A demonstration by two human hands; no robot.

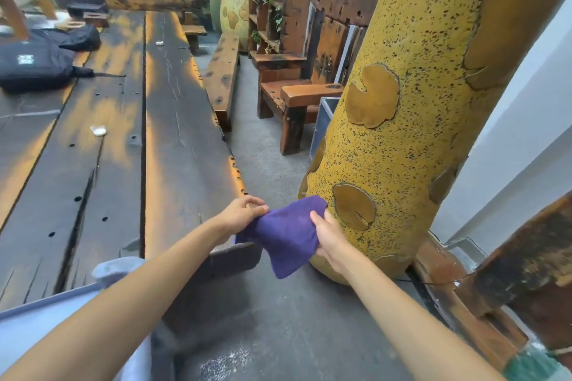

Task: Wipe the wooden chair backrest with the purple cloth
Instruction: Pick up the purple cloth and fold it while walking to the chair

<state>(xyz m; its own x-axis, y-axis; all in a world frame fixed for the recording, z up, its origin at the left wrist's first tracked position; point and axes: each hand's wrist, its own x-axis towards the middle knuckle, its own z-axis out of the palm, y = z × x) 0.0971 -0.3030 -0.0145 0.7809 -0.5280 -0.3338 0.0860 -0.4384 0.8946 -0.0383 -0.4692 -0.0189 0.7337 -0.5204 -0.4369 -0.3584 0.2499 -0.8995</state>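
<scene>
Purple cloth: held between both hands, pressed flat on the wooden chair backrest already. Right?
Not on a backrest. The head view shows the purple cloth held in the air between the left hand and right hand, beside the yellow speckled pillar.

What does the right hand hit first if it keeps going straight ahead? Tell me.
Probably the big yellow speckled pillar: the right hand, gripping the purple cloth, points at its base, though depth is unclear.

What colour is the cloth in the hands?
Purple. The cloth is held between the left hand and right hand, seen best in the head view.
</scene>
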